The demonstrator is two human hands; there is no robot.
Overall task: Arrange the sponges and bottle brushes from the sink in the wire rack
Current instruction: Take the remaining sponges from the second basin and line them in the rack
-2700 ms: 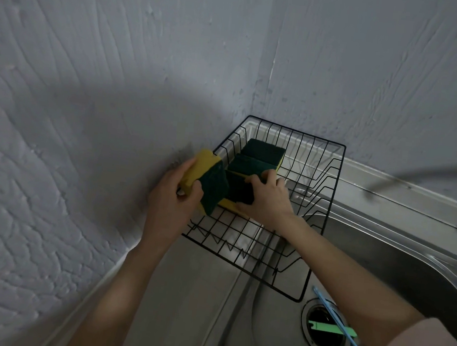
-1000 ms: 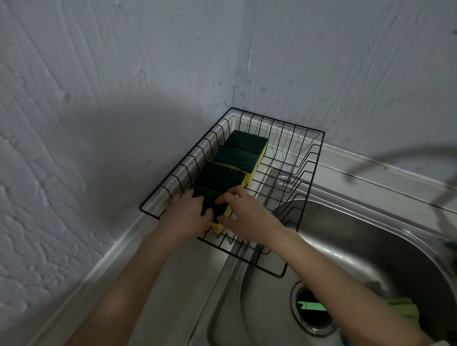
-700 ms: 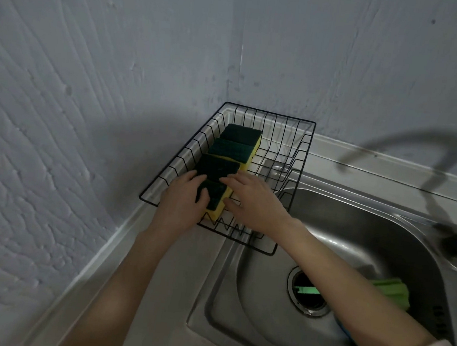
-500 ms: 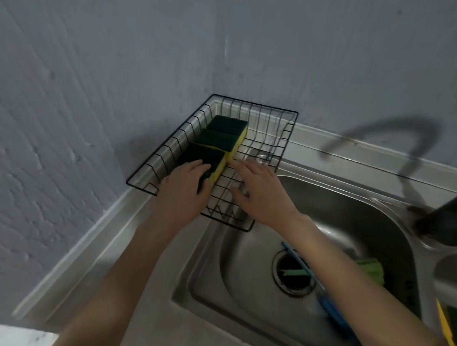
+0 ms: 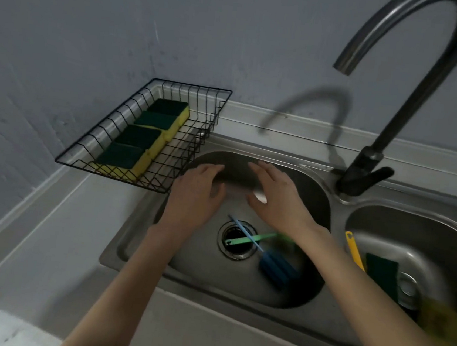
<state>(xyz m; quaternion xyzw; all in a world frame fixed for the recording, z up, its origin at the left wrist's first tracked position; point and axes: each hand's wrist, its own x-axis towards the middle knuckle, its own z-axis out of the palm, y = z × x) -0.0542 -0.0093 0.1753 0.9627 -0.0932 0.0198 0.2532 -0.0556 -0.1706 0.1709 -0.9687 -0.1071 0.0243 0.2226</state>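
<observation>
Both arms reach out over the left basin (image 5: 135,247), left hand (image 5: 195,197) and right hand (image 5: 278,197) spread flat and empty above it. Under them a blue brush (image 5: 274,265) and a green brush (image 5: 251,238) lie crossed over the drain (image 5: 238,240). A loose sponge (image 5: 382,272) sits in the right basin (image 5: 439,251). Farther back, four sponges (image 5: 144,133) line the wire rack (image 5: 196,141) in the corner.

Your wire rack (image 5: 131,123), black, sits at ten o'clock and holds four green-topped yellow sponges (image 5: 138,138) lying flat in a row along its left side. In the left basin at six o'clock, a blue bottle brush (image 5: 274,265) crosses a green one (image 5: 251,238) over the drain. At four o'clock, another sponge (image 5: 381,275) lies in the right basin.
</observation>
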